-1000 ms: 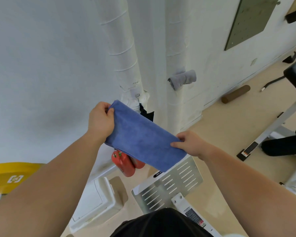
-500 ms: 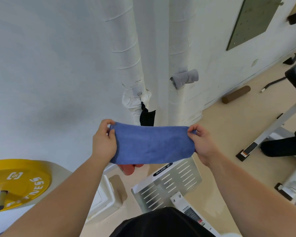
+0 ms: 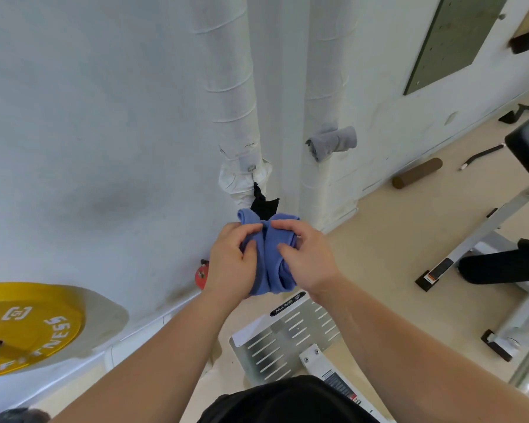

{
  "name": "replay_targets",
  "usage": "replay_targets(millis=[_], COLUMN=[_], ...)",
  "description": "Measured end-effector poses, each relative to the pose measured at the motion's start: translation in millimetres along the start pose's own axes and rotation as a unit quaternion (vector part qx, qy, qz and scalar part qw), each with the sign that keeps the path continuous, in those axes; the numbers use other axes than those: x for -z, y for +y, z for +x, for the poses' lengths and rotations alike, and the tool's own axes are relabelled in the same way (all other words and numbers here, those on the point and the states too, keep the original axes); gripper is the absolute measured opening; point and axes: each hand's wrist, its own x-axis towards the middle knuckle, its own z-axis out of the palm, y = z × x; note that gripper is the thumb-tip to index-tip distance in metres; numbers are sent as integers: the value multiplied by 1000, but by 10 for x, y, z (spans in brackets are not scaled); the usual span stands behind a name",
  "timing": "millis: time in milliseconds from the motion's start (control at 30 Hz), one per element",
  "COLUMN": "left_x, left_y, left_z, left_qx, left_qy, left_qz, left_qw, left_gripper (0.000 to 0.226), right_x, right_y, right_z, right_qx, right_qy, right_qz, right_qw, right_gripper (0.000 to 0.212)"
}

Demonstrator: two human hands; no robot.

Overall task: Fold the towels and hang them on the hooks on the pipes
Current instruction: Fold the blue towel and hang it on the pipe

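White wall (image 3: 89,132) across the left and top; against it, two upright wrapped pipes side by side, left pipe (image 3: 229,87) and right pipe (image 3: 324,71); low at the left, yellow weight plate (image 3: 28,325) on a bar end; on the pale floor near the feet, slotted metal plate (image 3: 287,340); between both arms, left hand (image 3: 229,267) and right hand (image 3: 309,257) close together, each clenched round its own half of the blue towel (image 3: 269,264), fingers curled over the top edge, thumbs pressed on the front; blue towel bunched into two lobes with a crease down the middle, held in the air in front of the foot of the left pipe; grey towel (image 3: 332,143) rolled and hung at the side of the right pipe, well above the blue one; black cloth (image 3: 263,204) dangling from the left pipe's joint, just above the blue towel; small red object (image 3: 201,273) by the wall, just left of the left hand.
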Motion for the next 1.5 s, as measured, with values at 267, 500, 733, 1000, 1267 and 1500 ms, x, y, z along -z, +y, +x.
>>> replay_targets(millis=[267, 500, 733, 1000, 1267, 1500], left_x=[75, -47, 21, 414, 271, 95], left_y=[252, 282, 193, 265, -42, 57], left_z=[-23, -60, 69, 330, 148, 133], left_qx=[88, 84, 124, 90, 193, 222], left_qy=[13, -23, -18, -244, -117, 48], left_qz=[-175, -168, -200, -154, -253, -251], left_qw=[980, 982, 972, 953, 941, 941], left_gripper=[52, 42, 42, 39, 73, 49], right_x=[-66, -148, 96, 448, 447, 469], right_y=[-147, -276, -71, -74, -27, 85], right_z=[-119, -250, -79, 259, 271, 151], right_qx=[-22, -97, 6, 48, -52, -93], right_qy=[9, -120, -66, -139, -40, -119], right_qz=[175, 300, 50, -98, 69, 103], right_qw=[984, 941, 997, 984, 995, 983], right_gripper=[45, 37, 37, 22, 15, 75])
